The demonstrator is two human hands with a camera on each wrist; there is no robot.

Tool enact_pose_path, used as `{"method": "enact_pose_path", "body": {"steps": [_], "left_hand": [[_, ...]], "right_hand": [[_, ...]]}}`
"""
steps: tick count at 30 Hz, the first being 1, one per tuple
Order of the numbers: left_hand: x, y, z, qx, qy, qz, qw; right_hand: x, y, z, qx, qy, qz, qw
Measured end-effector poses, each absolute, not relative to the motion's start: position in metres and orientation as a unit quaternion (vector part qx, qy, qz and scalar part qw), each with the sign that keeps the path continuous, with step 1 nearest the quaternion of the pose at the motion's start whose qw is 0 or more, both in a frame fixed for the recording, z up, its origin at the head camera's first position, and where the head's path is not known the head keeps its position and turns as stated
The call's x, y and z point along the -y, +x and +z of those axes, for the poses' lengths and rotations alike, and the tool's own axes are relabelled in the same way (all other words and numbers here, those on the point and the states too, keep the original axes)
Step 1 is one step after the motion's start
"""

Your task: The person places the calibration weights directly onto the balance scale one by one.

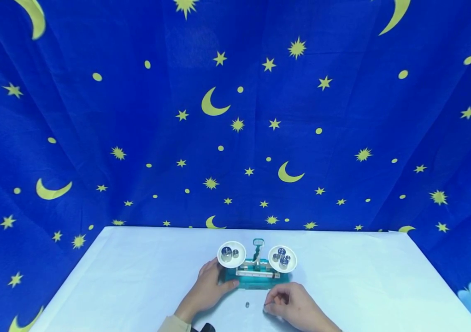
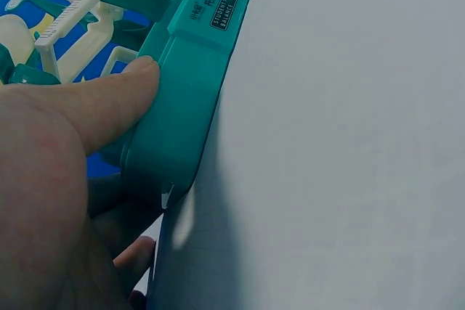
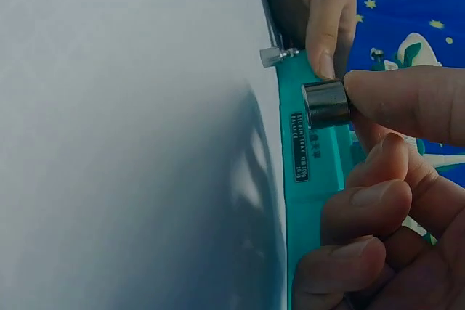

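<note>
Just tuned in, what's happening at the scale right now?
A person is working at a small teal balance scale on the white table. The left hand steadies its base, thumb pressed on the edge. The right hand pinches a small metal weight in front of the scale. Both white pans already carry weights, and one tiny piece lies loose on the table.

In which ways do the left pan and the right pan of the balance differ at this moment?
The left pan carries two metal weights, while the right pan carries four or so, closely grouped. The weights on the left pan include a larger one; those on the right pan look mostly smaller. The left hand rests at the base just below the left pan; no hand touches the balance by the right pan. Both pans are white, round and shallow, on the same teal balance.
</note>
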State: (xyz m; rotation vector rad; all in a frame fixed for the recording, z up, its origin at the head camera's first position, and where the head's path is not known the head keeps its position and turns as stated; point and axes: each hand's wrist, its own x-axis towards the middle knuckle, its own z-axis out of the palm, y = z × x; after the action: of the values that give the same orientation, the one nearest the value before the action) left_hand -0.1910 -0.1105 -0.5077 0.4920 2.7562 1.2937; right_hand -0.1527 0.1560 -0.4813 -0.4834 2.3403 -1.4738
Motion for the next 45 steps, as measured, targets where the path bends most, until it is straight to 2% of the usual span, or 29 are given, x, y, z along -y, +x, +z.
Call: {"method": "enact_pose_path", "body": {"steps": [28,45], "left_hand": [[0.11,-0.191,-0.505,-0.896,0.156,0.413,0.035],[0.11,-0.192,-0.507,-0.898,0.156,0.411,0.028]], "right_hand": [[-0.149,-0.146,-0.466,-0.82,-0.132,-0.534,0.158],[-0.144,-0.142,-0.461,-0.818,-0.139,-0.545,0.124]]}}
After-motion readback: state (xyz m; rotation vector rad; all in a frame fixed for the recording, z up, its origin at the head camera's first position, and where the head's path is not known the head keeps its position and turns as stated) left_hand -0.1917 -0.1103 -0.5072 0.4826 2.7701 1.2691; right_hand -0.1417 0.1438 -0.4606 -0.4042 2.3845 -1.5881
